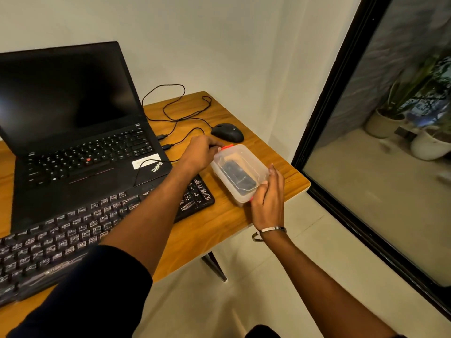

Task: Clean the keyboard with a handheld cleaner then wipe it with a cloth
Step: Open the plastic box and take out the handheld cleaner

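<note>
Left hand point(201, 150) grips the far, red-clipped end of a clear lidded box point(240, 173) on the tabletop point(219, 223). Right hand point(268, 201), fingers loosely curled, holds its near end; a dark object lies inside.

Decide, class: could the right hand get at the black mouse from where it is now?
Probably yes. The right hand grips the near end of the plastic box, and the mouse lies uncovered just beyond that box, so reaching over looks possible.

Table point(214, 223) warm orange-brown, wood grain streaks; laptop point(73, 132) black, red dot mid-keys, white sticker; keyboard point(73, 230) black, white legends; mouse point(227, 132) and cables black; box point(240, 174) clear plastic, red clips, dark object inside; sleeve point(97, 293) dark navy; bangle point(268, 231) silver; wall off-white; window frame black; pots white.
</note>
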